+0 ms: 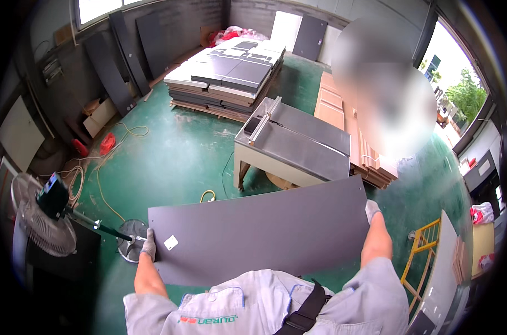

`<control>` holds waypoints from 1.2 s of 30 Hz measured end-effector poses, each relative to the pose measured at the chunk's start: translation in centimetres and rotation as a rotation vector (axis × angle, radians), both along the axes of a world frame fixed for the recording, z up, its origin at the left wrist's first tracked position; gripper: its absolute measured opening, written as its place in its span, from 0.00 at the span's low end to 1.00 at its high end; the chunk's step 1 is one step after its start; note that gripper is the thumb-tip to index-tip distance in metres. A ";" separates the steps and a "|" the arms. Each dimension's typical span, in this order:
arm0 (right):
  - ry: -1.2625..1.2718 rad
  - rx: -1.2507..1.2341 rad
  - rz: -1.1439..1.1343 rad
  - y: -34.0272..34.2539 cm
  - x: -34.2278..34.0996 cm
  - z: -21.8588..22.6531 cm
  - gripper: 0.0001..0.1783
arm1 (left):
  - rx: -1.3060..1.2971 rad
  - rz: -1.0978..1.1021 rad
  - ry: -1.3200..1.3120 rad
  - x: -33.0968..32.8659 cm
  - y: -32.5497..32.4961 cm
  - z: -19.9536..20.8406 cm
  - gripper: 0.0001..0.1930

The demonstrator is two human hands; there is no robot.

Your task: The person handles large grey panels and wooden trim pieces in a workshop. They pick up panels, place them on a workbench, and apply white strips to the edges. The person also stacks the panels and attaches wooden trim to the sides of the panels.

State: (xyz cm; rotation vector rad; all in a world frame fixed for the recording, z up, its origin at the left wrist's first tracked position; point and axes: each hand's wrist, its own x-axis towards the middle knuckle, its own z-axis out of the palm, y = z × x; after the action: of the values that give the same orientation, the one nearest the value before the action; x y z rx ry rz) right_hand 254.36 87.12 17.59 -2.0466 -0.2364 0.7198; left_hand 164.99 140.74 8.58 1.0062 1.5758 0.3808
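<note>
Green-painted concrete floor [175, 156] fills most of the workshop, ringed by grey brick walls with dark panels leaning against them on the left. At the far end a wide stack of grey and white boards [228, 75] rests on pallets. Nearer the middle stands a table saw [292, 148] with a bare metal top and a rail along one edge, and beside it on the right lies a lower pile of light wooden panels [334, 106]. A blurred person stands at the upper right near a window.

Closest to the camera, a large dark grey board [264, 231] is held flat and roughly level in front of the person's chest, spanning the space between both arms, above the floor and just short of the table saw. A small white sticker [170, 242] sits near its left end.

On the left a pedestal fan [44, 218] stands with its round base [131, 240] on the floor, and yellow cable [105, 167] loops behind it. A yellow frame [420, 254] stands at the right.

The left hand [148, 245], gloved in grey, is closed around the board's left edge. The right hand [371, 210], also gloved, wraps the board's right edge near its far corner.
</note>
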 end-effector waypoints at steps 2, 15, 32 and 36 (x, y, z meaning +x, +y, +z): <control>0.155 0.142 0.019 5.2 5.6 -0.6 0.24 | 0.029 0.061 -0.020 5.4 0.5 0.8 0.55; -0.478 -0.481 0.641 57.1 36.8 -6.5 0.27 | -0.199 0.729 -0.293 24.6 -14.0 -6.2 0.51; -0.513 -0.347 -0.047 58.3 30.0 0.6 0.36 | -0.239 0.962 -0.399 39.0 -25.1 -1.4 0.48; -0.100 -0.017 -0.236 51.9 26.6 -4.4 0.33 | -0.197 0.878 -0.386 38.2 -23.2 -0.4 0.47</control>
State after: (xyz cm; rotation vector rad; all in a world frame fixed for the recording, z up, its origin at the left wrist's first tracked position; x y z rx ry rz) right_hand 280.92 139.03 13.22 -2.0854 -0.0440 0.4758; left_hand 203.19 117.59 8.21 0.0241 1.5817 0.9327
